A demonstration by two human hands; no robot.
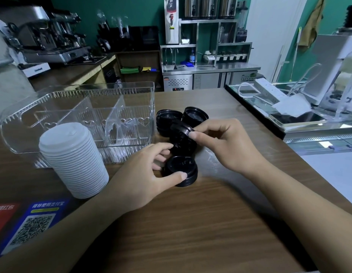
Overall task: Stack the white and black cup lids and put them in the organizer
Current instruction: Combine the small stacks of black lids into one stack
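A tall stack of white lids (73,160) stands on the wooden counter at the left, in front of the clear plastic organizer (53,99), whose divided compartments hold nothing. My left hand (145,174) grips a short stack of black lids (181,170) near the counter's middle. My right hand (224,142) pinches a single black lid (180,128), tilted, just above another black lid pile (183,143). Two more black lid stacks (168,119) sit behind, to the right of the organizer.
QR-code stickers (33,225) lie on the counter at the near left. A glass-topped ledge (301,123) with a phone, a power strip and cables runs along the right. An espresso machine (49,36) stands far left behind the counter.
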